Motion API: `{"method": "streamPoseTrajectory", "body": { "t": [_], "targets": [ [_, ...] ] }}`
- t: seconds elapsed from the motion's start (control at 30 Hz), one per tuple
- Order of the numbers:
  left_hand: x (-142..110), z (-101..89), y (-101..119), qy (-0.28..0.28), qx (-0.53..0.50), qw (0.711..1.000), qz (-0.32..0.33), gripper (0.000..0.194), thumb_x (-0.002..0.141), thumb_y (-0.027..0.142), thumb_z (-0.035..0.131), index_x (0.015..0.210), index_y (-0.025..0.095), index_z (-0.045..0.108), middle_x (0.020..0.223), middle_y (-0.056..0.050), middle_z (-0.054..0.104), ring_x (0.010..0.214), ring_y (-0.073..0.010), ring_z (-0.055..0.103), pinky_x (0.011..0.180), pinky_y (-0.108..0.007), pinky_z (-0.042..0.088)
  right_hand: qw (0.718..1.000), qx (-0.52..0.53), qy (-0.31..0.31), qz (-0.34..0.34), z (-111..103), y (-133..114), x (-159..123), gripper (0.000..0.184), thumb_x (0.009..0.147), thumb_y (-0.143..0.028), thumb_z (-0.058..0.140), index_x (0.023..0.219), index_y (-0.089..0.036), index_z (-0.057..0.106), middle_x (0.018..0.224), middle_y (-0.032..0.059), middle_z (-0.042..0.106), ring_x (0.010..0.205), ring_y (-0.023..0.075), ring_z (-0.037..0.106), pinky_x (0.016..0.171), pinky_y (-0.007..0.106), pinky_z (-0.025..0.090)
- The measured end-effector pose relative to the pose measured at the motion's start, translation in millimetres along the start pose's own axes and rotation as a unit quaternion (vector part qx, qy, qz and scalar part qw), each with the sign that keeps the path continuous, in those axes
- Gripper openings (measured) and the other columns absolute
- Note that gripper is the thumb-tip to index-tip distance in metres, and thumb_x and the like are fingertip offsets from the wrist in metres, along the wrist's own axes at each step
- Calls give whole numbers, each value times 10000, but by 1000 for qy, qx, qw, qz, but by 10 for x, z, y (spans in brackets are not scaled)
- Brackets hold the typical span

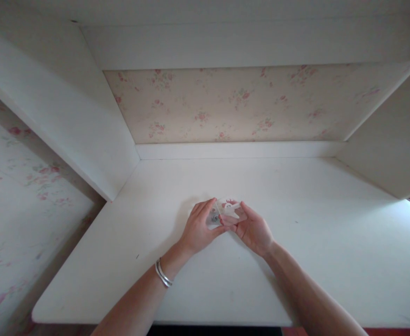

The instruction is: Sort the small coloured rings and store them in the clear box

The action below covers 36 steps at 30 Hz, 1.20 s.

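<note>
Between my two hands is a small clear plastic packet (pixel 232 213) with white and reddish printing, held just over the white desk. The fingers and thumb of my left hand (pixel 202 224) close around its left end, where a greyish patch with dark print shows. My right hand (pixel 254 229) grips the other end, palm turned partly up, with the thumb along the far right edge. What lies inside the packet is too small to make out. On my left wrist sits a silver bangle (pixel 163 273).
The white desk top (pixel 330 261) spreads out around my hands, with a tiny dark sliver (pixel 137 256) on its left part. White side panels (pixel 68 102) stand left and right, and a shelf (pixel 225 44) hangs above. Behind is flowered wallpaper (pixel 218 102).
</note>
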State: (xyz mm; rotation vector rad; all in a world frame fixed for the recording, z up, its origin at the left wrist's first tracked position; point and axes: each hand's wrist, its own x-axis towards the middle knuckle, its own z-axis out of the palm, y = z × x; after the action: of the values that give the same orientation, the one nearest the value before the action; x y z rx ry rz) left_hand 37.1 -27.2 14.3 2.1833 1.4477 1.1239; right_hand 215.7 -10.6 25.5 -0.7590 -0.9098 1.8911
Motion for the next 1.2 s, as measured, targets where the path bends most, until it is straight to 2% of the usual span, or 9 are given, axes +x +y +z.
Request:
{"method": "streamPoseTrajectory", "body": {
  "t": [0.1,0.27,0.33,0.5,0.63,0.8,0.93,1.03,1.2],
  "targets": [
    [9,-51,-15,-15,3,1000,0,743,721,478,694,1347,224,386,1299,-105,530,1196,-252,475,1010,-430,396,1000,-16,19,-16,-32,10,8,341,884,-476,458,1089,-243,599,1064,48,652,821,181,655,836,375,496],
    [37,-152,-111,-36,5,999,-5,771,719,433,706,1373,226,353,1295,-90,540,1186,-236,478,1023,-412,381,975,-151,125,-102,-147,43,51,330,774,-423,647,1024,-207,648,803,7,638,625,106,540,610,246,444],
    [46,-159,-168,-41,-3,999,-16,757,726,425,701,1372,226,359,1294,-87,540,1178,-227,486,1023,-401,383,961,-201,151,-111,-187,57,71,352,736,-420,682,1009,-198,664,806,6,639,621,98,520,611,243,425],
    [48,-114,-310,-70,-26,996,-40,775,734,460,681,1390,210,353,1298,-108,533,1190,-238,492,1025,-403,390,944,-269,168,-92,-231,111,117,414,738,-450,659,1039,-167,669,756,28,659,663,129,548,666,277,440],
    [40,-87,-391,-102,-66,991,-63,816,738,462,675,1422,210,307,1327,-119,516,1140,-242,537,979,-400,443,915,-346,187,-96,-260,167,153,413,741,-453,635,1027,-158,680,758,39,669,654,143,564,640,277,449],
    [31,-66,-431,-128,-130,978,-105,834,731,447,688,1430,216,296,1336,-125,511,1026,-224,611,926,-396,492,878,-426,187,-113,-306,197,160,352,779,-433,582,995,-183,701,809,46,685,683,157,593,649,280,461],
    [19,-34,-460,-128,-139,977,-103,821,720,442,698,1415,210,328,1320,-129,522,1000,-210,619,909,-381,506,840,-490,183,-145,-346,214,168,261,805,-392,553,921,-229,721,913,38,694,762,165,614,695,282,466],
    [15,-14,-481,-121,-135,979,-94,791,717,441,699,1395,207,367,1280,-126,552,968,-202,625,881,-372,520,837,-492,186,-150,-370,238,185,247,807,-372,551,923,-228,714,937,37,697,790,171,625,719,289,480],
    [24,-27,-465,-133,-119,979,-96,750,739,441,674,1383,183,390,1208,-120,594,925,-196,636,872,-365,525,858,-461,187,-126,-389,257,196,298,796,-354,557,1026,-217,688,1014,48,700,868,190,649,790,319,498]
  ]
}}
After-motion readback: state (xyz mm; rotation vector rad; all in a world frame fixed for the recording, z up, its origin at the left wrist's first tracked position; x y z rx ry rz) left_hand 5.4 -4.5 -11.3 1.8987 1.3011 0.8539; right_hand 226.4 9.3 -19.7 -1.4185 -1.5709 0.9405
